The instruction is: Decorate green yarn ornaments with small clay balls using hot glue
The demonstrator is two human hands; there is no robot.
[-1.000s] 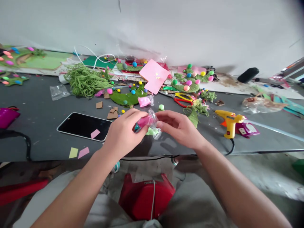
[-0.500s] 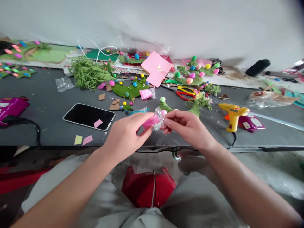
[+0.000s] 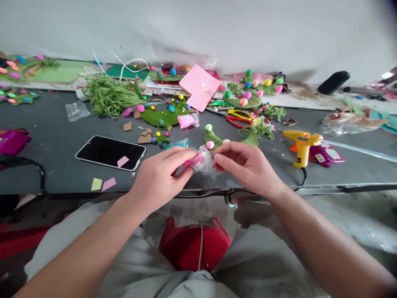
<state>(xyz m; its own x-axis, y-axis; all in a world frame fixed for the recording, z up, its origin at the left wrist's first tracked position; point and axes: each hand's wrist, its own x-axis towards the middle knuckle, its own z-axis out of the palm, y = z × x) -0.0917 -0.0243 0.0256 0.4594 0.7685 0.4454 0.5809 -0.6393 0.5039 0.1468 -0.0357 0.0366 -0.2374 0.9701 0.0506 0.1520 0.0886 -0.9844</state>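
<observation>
Near the table's front edge, a small clear plastic bag [image 3: 204,160] with something pink inside is between my hands. My left hand [image 3: 166,171] is closed on its pink end. The fingertips of my right hand [image 3: 242,165] pinch the bag's clear end. Just behind them lies a green yarn-wrapped piece [image 3: 214,138] with small pompoms, partly hidden by my right hand. A blue plastic packet [image 3: 178,144] is behind my left fingers. Farther back lies another pink packet [image 3: 187,121].
A phone [image 3: 111,153] lies left of my hands. A yellow glue gun [image 3: 302,145] stands at the right, beside a purple box [image 3: 328,154]. Green yarn [image 3: 111,93], pink paper [image 3: 201,87] and red-and-yellow-handled tools [image 3: 238,119] are at the back.
The view has shifted slightly, so the table items appear farther left. My hands have spread a little, and more of the bag's clear end shows between them.
</observation>
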